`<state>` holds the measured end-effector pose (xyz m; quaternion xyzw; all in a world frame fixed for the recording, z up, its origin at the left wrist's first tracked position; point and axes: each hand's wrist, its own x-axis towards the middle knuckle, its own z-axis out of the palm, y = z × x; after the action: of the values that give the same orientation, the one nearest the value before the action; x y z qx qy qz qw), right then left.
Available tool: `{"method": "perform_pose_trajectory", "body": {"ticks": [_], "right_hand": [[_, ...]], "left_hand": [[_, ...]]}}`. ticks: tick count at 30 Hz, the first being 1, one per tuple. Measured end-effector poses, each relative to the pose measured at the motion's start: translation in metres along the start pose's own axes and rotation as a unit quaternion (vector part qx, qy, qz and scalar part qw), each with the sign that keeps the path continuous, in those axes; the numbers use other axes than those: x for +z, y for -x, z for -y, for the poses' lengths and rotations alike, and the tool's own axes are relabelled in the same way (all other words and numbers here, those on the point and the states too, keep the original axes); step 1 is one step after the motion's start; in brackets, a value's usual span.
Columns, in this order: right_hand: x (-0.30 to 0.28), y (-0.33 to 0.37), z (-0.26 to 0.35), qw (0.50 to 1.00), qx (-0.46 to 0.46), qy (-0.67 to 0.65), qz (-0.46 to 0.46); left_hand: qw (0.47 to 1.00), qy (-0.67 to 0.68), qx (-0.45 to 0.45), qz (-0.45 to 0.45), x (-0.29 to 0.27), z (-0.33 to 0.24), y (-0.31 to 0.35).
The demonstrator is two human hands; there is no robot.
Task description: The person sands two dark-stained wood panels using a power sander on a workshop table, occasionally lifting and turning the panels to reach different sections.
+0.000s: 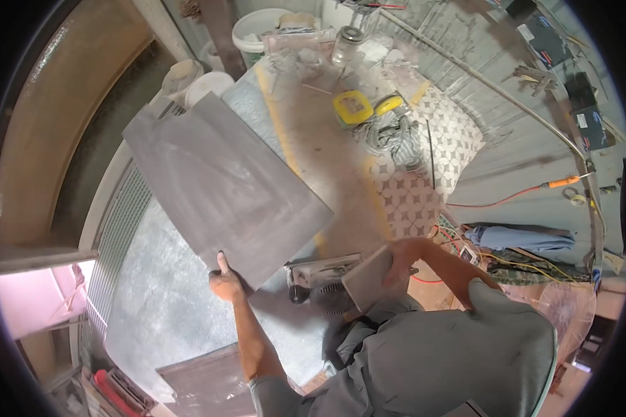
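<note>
A large dark grey panel point(222, 187) with pale dusty smears lies slanted above the worktable. My left hand point(226, 283) grips its near left edge, thumb on top and the other fingers partly hidden. Nearer to my body, my right hand point(398, 262) is closed on a light grey rectangular slab point(368, 278), held tilted; whether it is a sanding block I cannot tell. Close beside the slab lies a dark power tool point(327, 295) with a ribbed body. It is partly covered by the slab.
The dusty worktable point(153, 278) bears another dark panel point(212, 386) near its front. Farther back are a yellow-lidded tub point(352, 107), a bundle of striped cloth point(393, 139), a glass jar point(347, 45) and a white bucket point(250, 31). An orange-handled tool point(562, 182) trails a red cord at right.
</note>
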<state>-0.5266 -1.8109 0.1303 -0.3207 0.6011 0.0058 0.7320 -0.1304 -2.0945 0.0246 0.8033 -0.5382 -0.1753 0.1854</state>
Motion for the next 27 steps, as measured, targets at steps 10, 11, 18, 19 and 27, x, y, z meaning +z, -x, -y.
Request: {"method": "perform_pose_trajectory", "body": {"ticks": [10,11,18,19,27], "right_hand": [[0.074,0.004,0.011,0.846,-0.403,0.311,-0.158],[0.077,0.007,0.010,0.860,-0.385,0.297,-0.155],[0.047,0.064,-0.035,0.898,-0.349,0.243,-0.115],[0.037,0.071,-0.042,0.890,-0.347,0.268,-0.123],[0.016,0.103,-0.075,0.918,-0.306,0.215,-0.132]], "left_hand": [[0.999,0.006,0.004,0.042,0.007,-0.008,0.018],[0.999,0.007,-0.006,0.047,0.008,-0.009,0.022],[0.996,0.033,0.043,0.074,0.030,-0.018,0.073],[0.995,0.039,0.053,0.074,0.034,-0.020,0.087],[0.973,-0.079,0.085,0.198,0.031,-0.032,0.155]]}}
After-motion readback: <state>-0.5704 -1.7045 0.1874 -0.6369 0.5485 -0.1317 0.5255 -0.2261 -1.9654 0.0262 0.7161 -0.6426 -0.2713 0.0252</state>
